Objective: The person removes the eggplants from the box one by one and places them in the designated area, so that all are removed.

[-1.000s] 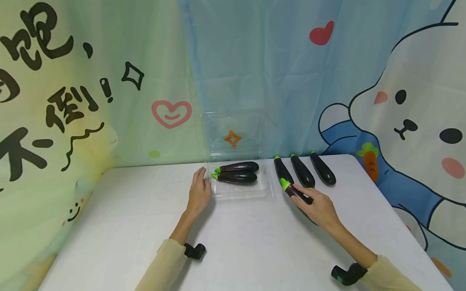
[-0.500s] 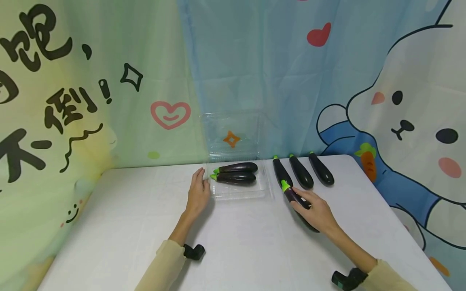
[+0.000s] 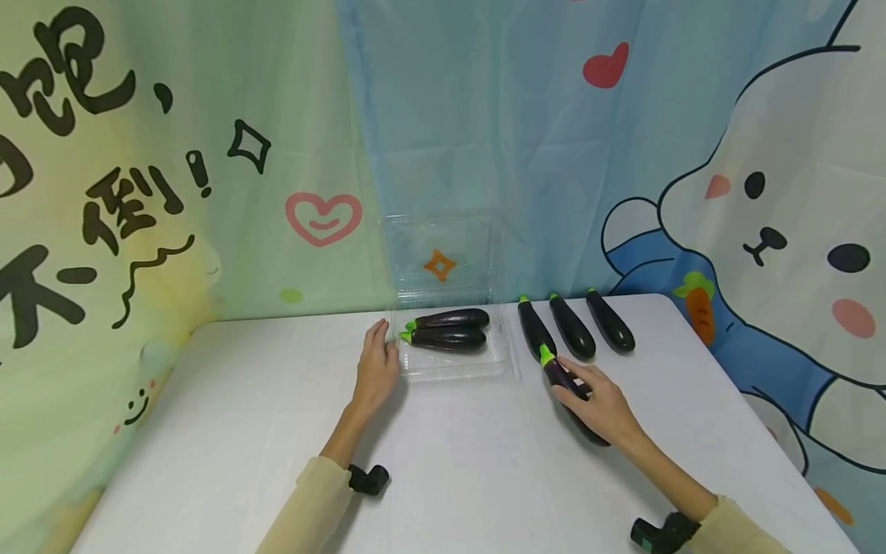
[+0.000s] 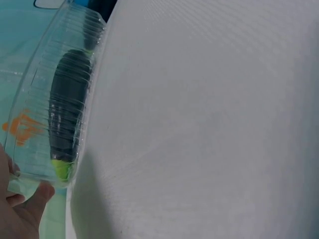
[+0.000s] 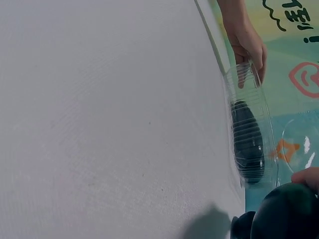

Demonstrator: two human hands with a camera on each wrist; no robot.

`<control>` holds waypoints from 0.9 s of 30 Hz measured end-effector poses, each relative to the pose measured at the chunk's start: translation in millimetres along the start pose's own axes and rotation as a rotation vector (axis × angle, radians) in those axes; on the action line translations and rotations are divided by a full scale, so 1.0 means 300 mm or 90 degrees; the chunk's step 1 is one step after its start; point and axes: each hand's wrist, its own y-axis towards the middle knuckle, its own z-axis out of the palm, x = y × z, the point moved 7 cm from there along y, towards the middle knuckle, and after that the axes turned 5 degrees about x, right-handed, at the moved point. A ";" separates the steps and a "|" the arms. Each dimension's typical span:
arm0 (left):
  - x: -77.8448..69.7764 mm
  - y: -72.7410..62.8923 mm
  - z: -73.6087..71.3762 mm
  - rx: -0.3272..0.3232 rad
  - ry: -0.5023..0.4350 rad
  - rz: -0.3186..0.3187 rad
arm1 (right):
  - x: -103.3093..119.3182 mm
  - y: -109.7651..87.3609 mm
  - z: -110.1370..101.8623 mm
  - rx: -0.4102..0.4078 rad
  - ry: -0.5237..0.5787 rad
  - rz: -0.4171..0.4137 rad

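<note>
My right hand (image 3: 598,400) holds an eggplant (image 3: 554,373) between thumb and fingers, its green stem end pointing away. The same dark eggplant (image 5: 286,216) looms at the lower right of the right wrist view. My left hand (image 3: 377,369) is at the left end of an open clear plastic clamshell box (image 3: 457,369). In the left wrist view, the thumb (image 4: 42,191) lies outside that end and the other fingers are at its rim. Two eggplants (image 3: 450,338) lie side by side in the box, stems to the left. Its lid (image 3: 443,238) stands raised behind.
To the right of the box, an eggplant (image 3: 536,327), a second eggplant (image 3: 573,327) and a third eggplant (image 3: 612,322) lie in a row on the white table (image 3: 235,431). A printed curtain (image 3: 443,100) hangs along the table's back edge.
My right hand keeps hold of the eggplant, which has shifted slightly toward me and turned to point more directly away. My left hand and the box look unmoved.
</note>
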 end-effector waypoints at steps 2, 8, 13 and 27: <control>0.000 0.001 0.000 -0.001 -0.001 0.001 | -0.003 -0.001 0.003 0.016 0.005 0.016; 0.000 0.003 -0.001 0.004 -0.003 -0.004 | -0.013 -0.007 0.017 0.048 0.023 0.061; 0.000 0.002 -0.002 0.003 -0.004 -0.002 | -0.010 -0.012 0.025 0.038 0.033 0.057; 0.005 0.004 -0.001 0.010 -0.007 -0.007 | -0.021 -0.026 0.076 0.090 0.028 0.095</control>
